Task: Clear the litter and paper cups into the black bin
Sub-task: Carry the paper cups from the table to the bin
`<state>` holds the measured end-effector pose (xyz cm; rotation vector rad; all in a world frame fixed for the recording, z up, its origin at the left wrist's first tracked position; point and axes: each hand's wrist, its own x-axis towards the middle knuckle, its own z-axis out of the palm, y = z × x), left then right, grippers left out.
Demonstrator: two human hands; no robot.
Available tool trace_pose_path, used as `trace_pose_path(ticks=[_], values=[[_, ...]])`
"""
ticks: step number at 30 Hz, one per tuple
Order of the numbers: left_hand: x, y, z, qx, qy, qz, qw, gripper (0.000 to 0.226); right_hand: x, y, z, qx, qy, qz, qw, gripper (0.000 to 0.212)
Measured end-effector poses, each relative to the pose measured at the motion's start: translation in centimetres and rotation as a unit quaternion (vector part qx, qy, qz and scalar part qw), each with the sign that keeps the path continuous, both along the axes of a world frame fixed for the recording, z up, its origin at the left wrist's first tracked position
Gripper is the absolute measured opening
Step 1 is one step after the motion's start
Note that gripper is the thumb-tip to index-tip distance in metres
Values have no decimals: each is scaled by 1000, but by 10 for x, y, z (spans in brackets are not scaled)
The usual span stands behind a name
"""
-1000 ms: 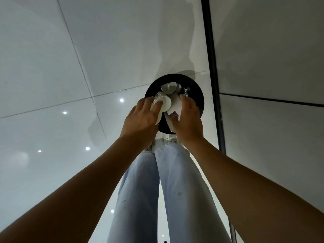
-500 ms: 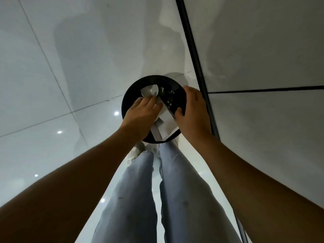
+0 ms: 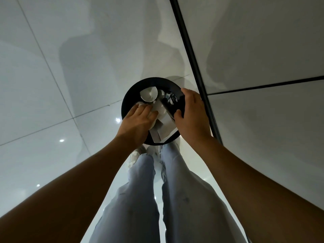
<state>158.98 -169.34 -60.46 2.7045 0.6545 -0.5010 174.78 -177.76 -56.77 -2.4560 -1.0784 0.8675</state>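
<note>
My left hand [image 3: 138, 120]: fingers straight, pressing paper [image 3: 162, 123] in bin [image 3: 128, 99] | my right hand [image 3: 192, 113]: curled round bin rim | cup [image 3: 148, 94]: inside, far side
</note>
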Motion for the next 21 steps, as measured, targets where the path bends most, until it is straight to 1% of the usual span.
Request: trace_pose_path(ticks=[7,12,16,18,21], values=[[4,6,-14,31,54,6,998,65,1,1,-3,7,1,2,1000,58],[-3,3,-10,-2,63,21,998,78,0,0,4,2,8,-1,1000,59],[-17,1,26,-47,29,129,990,69,-8,-3,31,-7,10,15,1000,59],[-25,0,54,-59,21,182,981,67,-14,-2,52,-11,12,26,1000,58],[-38,-1,106,-67,17,227,971,61,-25,0,95,-26,18,51,998,58]])
